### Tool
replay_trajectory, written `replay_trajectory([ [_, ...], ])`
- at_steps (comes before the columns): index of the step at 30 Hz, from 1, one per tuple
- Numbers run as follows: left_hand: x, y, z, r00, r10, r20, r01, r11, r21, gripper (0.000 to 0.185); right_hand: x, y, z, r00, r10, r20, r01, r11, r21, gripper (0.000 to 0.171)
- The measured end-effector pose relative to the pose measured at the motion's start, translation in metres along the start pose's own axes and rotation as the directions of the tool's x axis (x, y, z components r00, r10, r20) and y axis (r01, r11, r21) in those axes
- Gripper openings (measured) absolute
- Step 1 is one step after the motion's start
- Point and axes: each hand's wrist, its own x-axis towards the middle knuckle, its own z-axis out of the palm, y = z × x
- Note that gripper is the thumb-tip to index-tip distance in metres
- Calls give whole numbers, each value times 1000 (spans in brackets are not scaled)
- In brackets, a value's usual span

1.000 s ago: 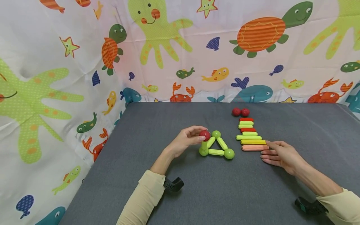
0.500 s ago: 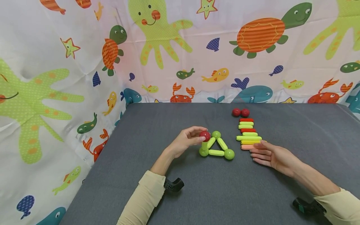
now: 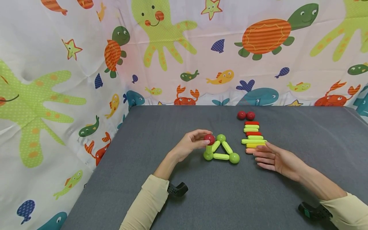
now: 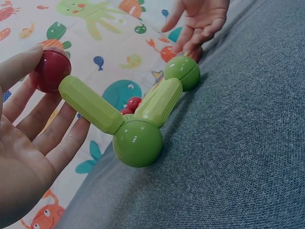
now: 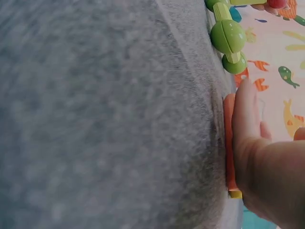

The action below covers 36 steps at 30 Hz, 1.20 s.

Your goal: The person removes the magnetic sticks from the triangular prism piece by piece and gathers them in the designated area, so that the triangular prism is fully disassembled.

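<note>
My left hand pinches a red ball between thumb and fingers. The ball sits at the top of a light-green rod, which stands up from a green ball at the left corner of a flat triangle. Three light-green rods and three green balls make that triangle, its right corner ball resting on the cloth. My right hand hovers or rests, fingers extended, by the salmon rod and yellow rod, partly covering them. I cannot tell whether it touches them.
Beyond those lie several short rods in a column, lime-green and red. Two loose red balls sit at its far end. Grey cloth covers the table, and a sea-animal printed curtain hangs behind and at left.
My right hand has slid left from the right ends of the yellow and salmon rods, now covering more of them. The left hand and its red ball have stayed in place.
</note>
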Motion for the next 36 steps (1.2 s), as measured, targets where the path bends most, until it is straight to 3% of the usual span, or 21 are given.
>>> replay_trajectory([
  [7,-1,0,0,1000,8,10,-8,1000,2,45,7,-11,9,983,-50,177,39,997,64,39],
  [13,-1,-1,-1,1000,-1,13,1,1000,5,46,14,-20,19,977,-78,200,52,990,131,40],
  [27,-2,-11,-6,997,2,73,-2,1000,-2,49,30,-25,44,977,-124,176,114,991,66,40],
  [36,-2,-18,-1,998,-24,60,23,999,24,50,42,-27,67,993,-101,53,102,995,-12,40],
])
